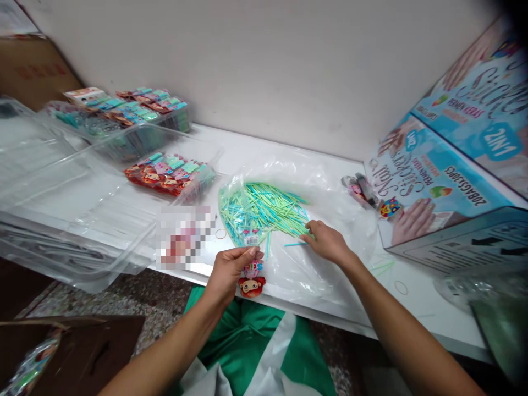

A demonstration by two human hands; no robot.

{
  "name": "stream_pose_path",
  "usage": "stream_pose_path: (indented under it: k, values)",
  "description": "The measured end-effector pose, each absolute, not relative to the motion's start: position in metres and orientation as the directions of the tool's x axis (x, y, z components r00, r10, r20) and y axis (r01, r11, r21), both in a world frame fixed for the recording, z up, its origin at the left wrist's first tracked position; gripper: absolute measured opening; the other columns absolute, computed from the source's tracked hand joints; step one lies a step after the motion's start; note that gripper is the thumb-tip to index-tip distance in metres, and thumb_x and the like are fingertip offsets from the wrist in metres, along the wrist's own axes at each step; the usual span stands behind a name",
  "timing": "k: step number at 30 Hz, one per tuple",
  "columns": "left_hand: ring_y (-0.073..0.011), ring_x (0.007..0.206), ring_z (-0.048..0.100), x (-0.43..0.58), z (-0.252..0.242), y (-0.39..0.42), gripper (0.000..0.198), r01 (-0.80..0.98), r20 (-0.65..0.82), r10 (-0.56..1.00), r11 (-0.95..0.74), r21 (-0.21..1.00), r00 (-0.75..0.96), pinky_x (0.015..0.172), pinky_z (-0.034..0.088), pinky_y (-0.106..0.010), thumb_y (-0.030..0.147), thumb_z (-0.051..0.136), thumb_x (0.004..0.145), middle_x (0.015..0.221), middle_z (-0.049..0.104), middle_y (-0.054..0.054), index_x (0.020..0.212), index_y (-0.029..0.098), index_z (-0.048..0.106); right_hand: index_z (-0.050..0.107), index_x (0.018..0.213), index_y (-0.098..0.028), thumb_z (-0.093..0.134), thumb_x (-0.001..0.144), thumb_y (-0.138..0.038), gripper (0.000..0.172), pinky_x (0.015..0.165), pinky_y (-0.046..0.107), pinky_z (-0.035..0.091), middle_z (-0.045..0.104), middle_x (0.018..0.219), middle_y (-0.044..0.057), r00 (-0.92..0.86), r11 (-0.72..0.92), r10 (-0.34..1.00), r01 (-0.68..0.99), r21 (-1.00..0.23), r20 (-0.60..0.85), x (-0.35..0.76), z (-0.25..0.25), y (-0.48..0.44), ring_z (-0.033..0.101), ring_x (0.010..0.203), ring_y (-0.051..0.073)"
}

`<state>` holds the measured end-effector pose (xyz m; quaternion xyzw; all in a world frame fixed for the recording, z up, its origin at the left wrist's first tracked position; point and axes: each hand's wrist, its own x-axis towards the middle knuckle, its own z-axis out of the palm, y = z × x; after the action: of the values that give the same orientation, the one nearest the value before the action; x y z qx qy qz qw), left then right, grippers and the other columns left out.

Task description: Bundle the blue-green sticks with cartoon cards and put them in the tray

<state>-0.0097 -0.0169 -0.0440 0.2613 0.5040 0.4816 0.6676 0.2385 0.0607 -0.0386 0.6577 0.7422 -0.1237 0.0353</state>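
Note:
My left hand [235, 270] grips a small candy packet [251, 286] between thumb and fingers, near the table's front edge. The packet has a cartoon face with red hair at its lower end and a barcode label at its upper end. Beyond it, a heap of thin green and blue sticks [268, 206] lies on and partly inside a clear plastic bag [330, 206]. My right hand [328, 240] is at the near right end of the heap, its fingers pinched at the stick ends. A loose blue stick lies just left of its fingertips; how many sticks it holds is unclear.
Clear plastic trays [111, 143] stand at left, some filled with packets [165, 173]. A blurred-out item [183, 236] lies near the front edge. Printed blue cartons [437, 181] stand at right, with a small dark packet [358, 190] beside them. Rubber bands [221, 234] lie on the table.

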Motion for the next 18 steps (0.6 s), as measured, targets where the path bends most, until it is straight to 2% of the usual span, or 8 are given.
stream_pose_path:
  k: [2, 5, 12, 18]
  values:
    - [-0.0173, 0.07, 0.066, -0.01, -0.043, -0.018, 0.022, -0.39, -0.454, 0.89, 0.43, 0.814, 0.032, 0.07, 0.05, -0.027, 0.033, 0.078, 0.06, 0.075, 0.074, -0.006, 0.074, 0.016, 0.074, 0.052, 0.109, -0.015, 0.049, 0.083, -0.045, 0.039, 0.067, 0.029, 0.039, 0.058, 0.107, 0.013, -0.113, 0.1, 0.96, 0.993, -0.063, -0.257, 0.247, -0.044, 0.075, 0.058, 0.091, 0.024]
    - [-0.0155, 0.067, 0.065, -0.008, -0.041, -0.018, 0.022, -0.427, -0.504, 0.861, 0.479, 0.766, 0.062, 0.064, 0.048, -0.024, 0.031, 0.079, 0.058, 0.073, 0.073, -0.007, 0.071, 0.014, 0.073, 0.052, 0.109, -0.014, 0.049, 0.083, -0.047, 0.042, 0.069, 0.029, 0.04, 0.057, 0.109, 0.015, -0.147, 0.14, 0.942, 0.989, -0.044, -0.301, 0.243, -0.049, 0.091, 0.058, 0.094, 0.024]
    - [-0.0118, 0.067, 0.063, -0.009, -0.038, -0.016, 0.025, -0.473, -0.507, 0.85, 0.509, 0.719, 0.144, 0.059, 0.044, -0.019, 0.031, 0.077, 0.063, 0.077, 0.073, -0.008, 0.075, 0.011, 0.07, 0.057, 0.103, -0.011, 0.045, 0.085, -0.033, 0.03, 0.069, 0.03, 0.041, 0.063, 0.103, 0.018, -0.196, 0.223, 0.872, 0.975, 0.006, -0.449, 0.223, -0.054, 0.116, 0.061, 0.09, 0.027]
    - [-0.012, 0.065, 0.062, -0.016, -0.038, -0.017, 0.029, -0.473, -0.506, 0.846, 0.519, 0.712, 0.166, 0.056, 0.044, -0.019, 0.033, 0.076, 0.065, 0.078, 0.072, -0.009, 0.081, 0.01, 0.07, 0.058, 0.098, -0.009, 0.046, 0.085, -0.03, 0.028, 0.064, 0.029, 0.04, 0.065, 0.095, 0.019, -0.249, 0.293, 0.812, 0.956, 0.0, -0.528, 0.231, -0.051, 0.111, 0.063, 0.082, 0.027]
